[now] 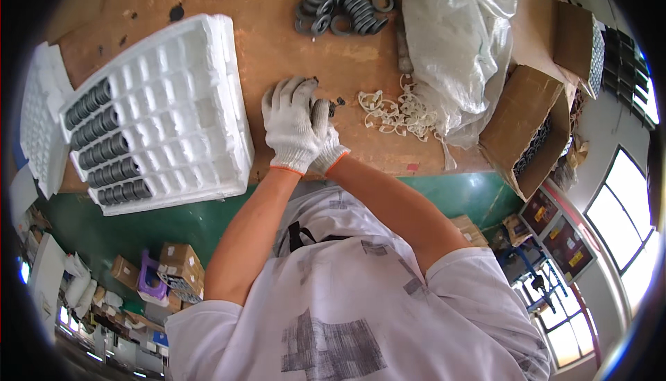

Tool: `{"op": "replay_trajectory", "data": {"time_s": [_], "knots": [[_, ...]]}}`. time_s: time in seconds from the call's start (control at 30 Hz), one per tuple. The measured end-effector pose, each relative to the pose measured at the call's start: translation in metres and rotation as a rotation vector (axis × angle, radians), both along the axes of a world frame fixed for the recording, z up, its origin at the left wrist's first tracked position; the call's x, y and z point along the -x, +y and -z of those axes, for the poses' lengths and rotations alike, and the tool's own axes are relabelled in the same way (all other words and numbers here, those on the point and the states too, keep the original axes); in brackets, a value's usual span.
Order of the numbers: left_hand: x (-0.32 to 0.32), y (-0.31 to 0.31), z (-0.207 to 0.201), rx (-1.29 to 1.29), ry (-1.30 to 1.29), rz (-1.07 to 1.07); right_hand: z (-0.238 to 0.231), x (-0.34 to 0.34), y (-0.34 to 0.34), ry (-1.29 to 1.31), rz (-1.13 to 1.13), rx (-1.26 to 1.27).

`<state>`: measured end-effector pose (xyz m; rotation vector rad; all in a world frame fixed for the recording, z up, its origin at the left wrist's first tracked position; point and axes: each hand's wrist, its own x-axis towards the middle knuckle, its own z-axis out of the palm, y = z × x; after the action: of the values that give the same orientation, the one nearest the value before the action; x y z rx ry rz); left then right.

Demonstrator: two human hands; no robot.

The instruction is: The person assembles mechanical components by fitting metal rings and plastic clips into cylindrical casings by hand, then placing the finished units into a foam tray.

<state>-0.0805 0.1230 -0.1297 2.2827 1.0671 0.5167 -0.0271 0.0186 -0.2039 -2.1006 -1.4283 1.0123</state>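
Note:
My left hand (290, 124), in a white knit glove with an orange cuff, is above the wooden table near its front edge. Its fingers bend forward side by side, with the thumb close to them; whatever lies under the palm is hidden. My right hand (331, 148), gloved alike, is tucked against and partly behind the left, so its fingers are mostly covered. Small dark pieces (337, 105) show by the thumb; whether they are held or lie on the table I cannot tell. To the right lies a pile of white plastic clips (402, 112). Grey rings (347, 5) are heaped farther back.
A white foam tray (163, 96) at left holds rows of dark rings (104, 136) in its left-hand compartments. Another foam tray (43, 114) stands beyond it. A white woven sack (458, 41) and an open cardboard box (517, 121) are at right. The table (277, 41) has dark stains.

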Motion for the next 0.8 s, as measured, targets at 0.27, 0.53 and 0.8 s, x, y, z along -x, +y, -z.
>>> {"op": "replay_trajectory", "data": {"time_s": [0.27, 0.53, 0.8], "knots": [[0.003, -0.001, -0.014, 0.028, -0.073, -0.135, -0.047, -0.010, 0.023, 0.041, 0.118, -0.276], [0.051, -0.041, -0.037, 0.278, -0.245, -0.213, -0.044, -0.176, 0.070, 0.057, 0.734, -0.290], [0.073, -0.060, -0.027, 0.232, -0.009, -0.214, -0.063, -0.171, 0.076, 0.099, 0.677, -0.224]]}}
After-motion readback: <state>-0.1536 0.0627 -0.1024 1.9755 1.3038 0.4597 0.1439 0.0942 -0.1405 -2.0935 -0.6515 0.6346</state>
